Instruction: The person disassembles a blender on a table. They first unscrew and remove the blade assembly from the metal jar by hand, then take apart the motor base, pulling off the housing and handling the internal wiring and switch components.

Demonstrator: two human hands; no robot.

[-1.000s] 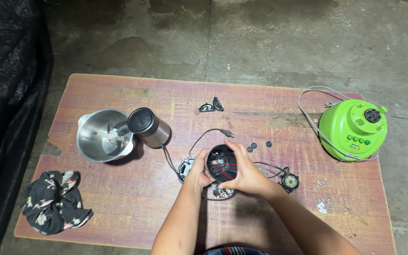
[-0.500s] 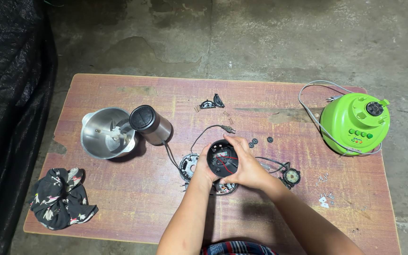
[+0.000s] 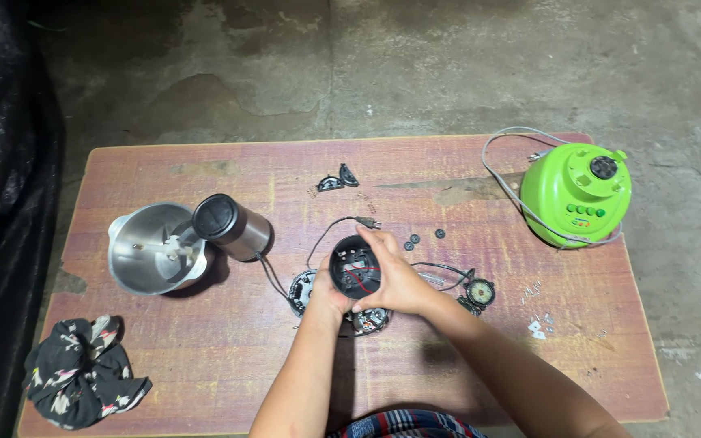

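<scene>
Black plastic forms the round housing (image 3: 355, 267) that both hands hold just above the middle of the wooden table (image 3: 204, 365). Its open side faces up, and red and dark wires show inside. The left hand (image 3: 328, 294) cups it from below and from the left, with the fingers curled under the rim. The right hand (image 3: 395, 280) wraps it from the right, with the fingertips (image 3: 371, 237) lying over the far edge. Both hands are closed around the housing.

Under the hands lie round parts (image 3: 302, 288), partly hidden, and a thin black cord (image 3: 273, 280) runs from them to a steel cylinder (image 3: 231, 227) with a black end, lying on its side. That cylinder touches a steel bowl (image 3: 152, 247) to its left. A small black disc (image 3: 480, 292) on wires lies just right of the right hand, and three tiny dark rings (image 3: 415, 240) lie just beyond the hands. Farther back sits a small black bracket (image 3: 338, 179). At the right edge stands a green dome-shaped base (image 3: 576, 195) with a grey cord looped around it. Small screws (image 3: 535, 324) lie near the front right. A dark patterned cloth (image 3: 83, 373) is bunched at the front left corner. The floor (image 3: 448, 65) is bare concrete.
</scene>
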